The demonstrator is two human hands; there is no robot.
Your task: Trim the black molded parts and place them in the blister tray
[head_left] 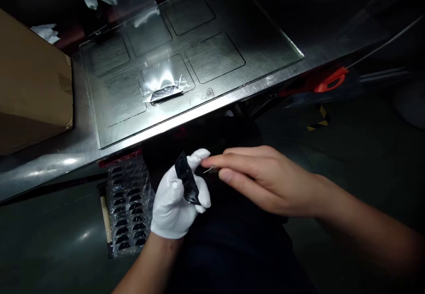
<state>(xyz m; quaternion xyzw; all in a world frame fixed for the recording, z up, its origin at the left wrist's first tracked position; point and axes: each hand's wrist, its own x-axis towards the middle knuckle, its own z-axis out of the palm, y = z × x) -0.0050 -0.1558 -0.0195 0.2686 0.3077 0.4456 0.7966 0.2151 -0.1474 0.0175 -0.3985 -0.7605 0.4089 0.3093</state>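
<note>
My left hand (175, 199), in a white glove, is wrapped round a small glossy black part (187, 178) with a curved, tapered shape, held upright below the table's front edge. My bare right hand (265, 179) is just to the right of it, the index fingertip touching or nearly touching the glove's fingertips. A thin, pale metallic-looking tip (208, 170) sticks out between its thumb and fingers; the rest of that object is hidden. On the table, a clear plastic bag (162, 75) covers another black part (166, 94).
A glass sheet (219, 88) with dark outlined rectangles lies on the metal table (79, 154). A cardboard box (36, 81) stands at the left. Below the edge is a clear tray (129, 210) of black parts. A red-orange handle (332, 80) hangs at the right.
</note>
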